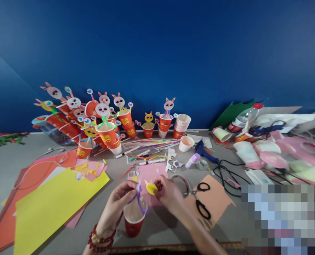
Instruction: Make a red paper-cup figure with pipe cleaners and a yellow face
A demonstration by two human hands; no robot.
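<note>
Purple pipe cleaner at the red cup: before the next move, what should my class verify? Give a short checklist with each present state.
1. Purple pipe cleaner gripped by the left hand: ok, pinched in the fingers.
2. Yellow cutout held in the right hand: ok.
3. Cutout touching the pipe cleaner: not ok, a gap shows between them.
4. Red cup mouth up: ok.
5. Glue on the cutout: cannot tell, too small to see.
6. Scissors out of both hands: ok.
</note>
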